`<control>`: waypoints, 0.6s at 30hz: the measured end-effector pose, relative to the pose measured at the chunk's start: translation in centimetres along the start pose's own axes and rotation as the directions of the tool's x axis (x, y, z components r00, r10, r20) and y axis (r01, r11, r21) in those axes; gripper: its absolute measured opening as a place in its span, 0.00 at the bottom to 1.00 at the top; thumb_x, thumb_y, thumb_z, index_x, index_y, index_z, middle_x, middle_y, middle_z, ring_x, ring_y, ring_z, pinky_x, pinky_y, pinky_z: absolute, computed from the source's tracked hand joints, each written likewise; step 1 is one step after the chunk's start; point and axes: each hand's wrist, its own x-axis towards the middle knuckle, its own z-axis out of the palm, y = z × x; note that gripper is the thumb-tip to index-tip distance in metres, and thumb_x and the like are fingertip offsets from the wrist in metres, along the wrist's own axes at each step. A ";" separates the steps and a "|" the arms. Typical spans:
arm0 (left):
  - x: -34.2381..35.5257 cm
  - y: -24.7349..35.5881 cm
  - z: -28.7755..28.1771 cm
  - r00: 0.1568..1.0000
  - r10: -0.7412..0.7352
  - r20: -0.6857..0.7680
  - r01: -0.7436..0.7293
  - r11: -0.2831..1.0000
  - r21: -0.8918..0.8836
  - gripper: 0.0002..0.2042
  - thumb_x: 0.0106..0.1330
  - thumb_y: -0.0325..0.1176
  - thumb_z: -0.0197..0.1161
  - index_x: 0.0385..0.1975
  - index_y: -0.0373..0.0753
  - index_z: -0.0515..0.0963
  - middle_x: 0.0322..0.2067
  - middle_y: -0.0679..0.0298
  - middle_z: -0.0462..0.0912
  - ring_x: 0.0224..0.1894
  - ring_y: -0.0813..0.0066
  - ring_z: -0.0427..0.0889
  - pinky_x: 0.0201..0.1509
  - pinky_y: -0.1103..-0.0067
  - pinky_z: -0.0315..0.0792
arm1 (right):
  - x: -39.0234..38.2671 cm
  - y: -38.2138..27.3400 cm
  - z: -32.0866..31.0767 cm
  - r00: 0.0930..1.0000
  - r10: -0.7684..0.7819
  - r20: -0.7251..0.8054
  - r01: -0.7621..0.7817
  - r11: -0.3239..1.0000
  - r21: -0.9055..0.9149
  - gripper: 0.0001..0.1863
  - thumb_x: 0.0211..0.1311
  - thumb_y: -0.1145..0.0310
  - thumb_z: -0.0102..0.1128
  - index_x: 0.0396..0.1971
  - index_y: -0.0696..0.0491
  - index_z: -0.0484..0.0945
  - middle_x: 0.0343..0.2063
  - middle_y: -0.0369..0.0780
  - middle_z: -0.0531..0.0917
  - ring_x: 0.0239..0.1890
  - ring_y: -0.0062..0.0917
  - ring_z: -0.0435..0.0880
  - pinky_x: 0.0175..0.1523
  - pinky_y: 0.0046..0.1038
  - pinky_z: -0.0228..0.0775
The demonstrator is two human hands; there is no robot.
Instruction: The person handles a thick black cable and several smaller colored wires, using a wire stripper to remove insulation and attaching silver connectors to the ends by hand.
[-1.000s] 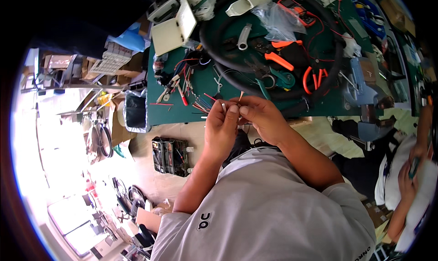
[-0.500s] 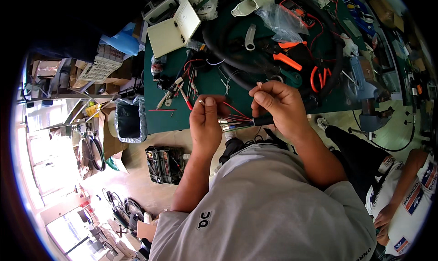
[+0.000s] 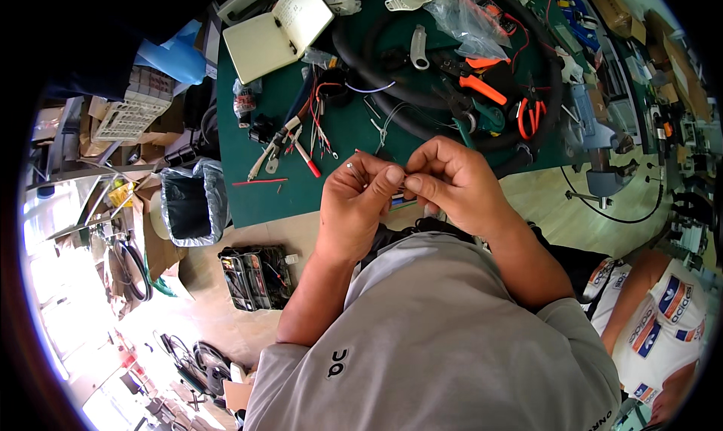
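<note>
In front of my shirt, over the near edge of the green table, my two hands meet at the fingertips. My left hand (image 3: 346,213) is closed in a pinch, and a small silver piece (image 3: 355,172) shows among its fingers. My right hand (image 3: 463,190) also pinches, its thumb against the left thumb; whatever lies between the tips is too small or hidden to name. Just behind and left lie a red-handled tool (image 3: 307,158), thin red wires with metal ends (image 3: 322,134) and thick cable ends (image 3: 280,146). Mostly hidden beneath my fingers are some wire ends.
A thick black cable (image 3: 557,103) coils across the table (image 3: 248,197). On it rest orange-handled pliers (image 3: 483,89), red-handled cutters (image 3: 532,119) and an open white case (image 3: 260,48). A vise (image 3: 602,141) stands right; a lined bin (image 3: 215,205) and toolbox (image 3: 256,277) sit left. A person (image 3: 655,318) is at lower right.
My hands were apart and have come together at the fingertips, the left moving right. The view has shifted slightly, and the person at right has changed posture.
</note>
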 end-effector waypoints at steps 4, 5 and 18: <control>-0.1 -0.9 -1.1 0.996 0.072 -0.044 -0.072 0.997 -0.012 0.07 0.68 0.32 0.62 0.30 0.38 0.73 0.20 0.70 0.73 0.20 0.86 0.66 0.24 0.86 0.60 | 0.0 -0.2 0.3 1.000 -0.010 0.025 0.014 0.989 -0.145 0.05 0.65 0.73 0.60 0.35 0.59 0.75 0.25 0.35 0.81 0.26 0.11 0.77 0.27 0.15 0.67; -0.2 -1.1 -1.2 0.995 0.084 -0.051 -0.085 0.996 -0.018 0.07 0.68 0.31 0.61 0.29 0.39 0.72 0.20 0.70 0.72 0.20 0.85 0.65 0.24 0.86 0.60 | -0.1 0.2 0.3 0.998 -0.053 0.024 0.056 0.982 -0.182 0.04 0.65 0.74 0.60 0.34 0.59 0.75 0.25 0.35 0.81 0.26 0.11 0.77 0.28 0.15 0.67; -0.1 0.1 -2.3 0.917 -0.071 -0.392 -0.122 0.886 -0.447 0.23 0.76 0.49 0.41 0.46 0.36 0.76 0.38 0.63 0.76 0.40 0.70 0.75 0.43 0.74 0.70 | 0.2 0.6 -0.3 0.998 -0.055 0.024 0.059 0.963 -0.263 0.05 0.62 0.75 0.62 0.31 0.61 0.76 0.21 0.33 0.79 0.23 0.10 0.72 0.28 0.17 0.65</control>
